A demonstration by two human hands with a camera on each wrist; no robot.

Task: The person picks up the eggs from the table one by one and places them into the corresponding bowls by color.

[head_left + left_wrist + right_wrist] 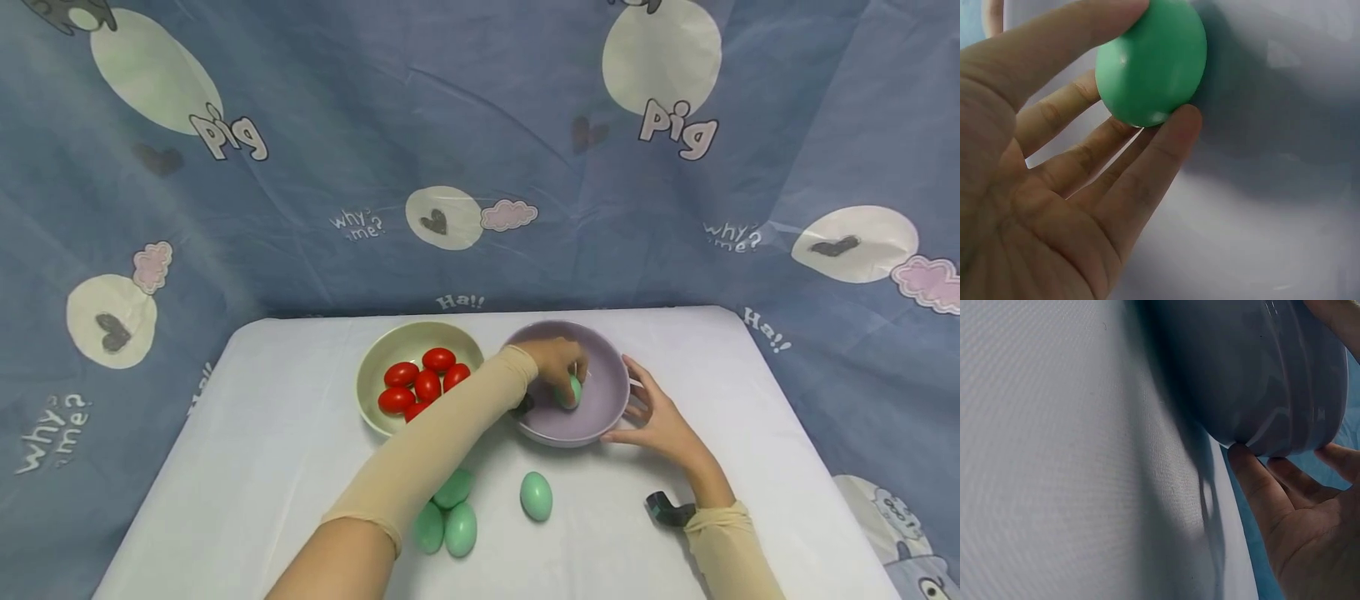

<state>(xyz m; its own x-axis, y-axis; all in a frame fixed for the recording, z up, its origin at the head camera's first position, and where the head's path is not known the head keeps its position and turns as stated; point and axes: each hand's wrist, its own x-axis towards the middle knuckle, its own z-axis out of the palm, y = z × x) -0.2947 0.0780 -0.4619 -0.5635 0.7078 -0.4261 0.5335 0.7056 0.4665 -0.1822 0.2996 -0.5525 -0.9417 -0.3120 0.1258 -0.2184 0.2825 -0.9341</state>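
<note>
Inside the purple bowl (538, 419), my left hand (553, 360) pinches a green egg (572, 395) between thumb and fingers. The left wrist view shows the thumb over this egg (1154, 62) and fingertips under it. My right hand (663, 423) holds the bowl's right side from outside, thumb toward the near side, fingers spread around the wall. In the right wrist view its fingertips touch the bowl's outer wall (1260, 381). One green egg (536, 497) lies on the table in front of the bowl. Several more green eggs (461, 529) lie near my left forearm, which partly covers the group.
A pale green bowl (367, 385) with several red eggs (427, 386) stands left of the purple one; my left arm hides part of it. Both stand on a white-covered table (262, 450). A blue printed cloth (315, 167) hangs behind. A black wrist device (670, 510) sits at my right wrist.
</note>
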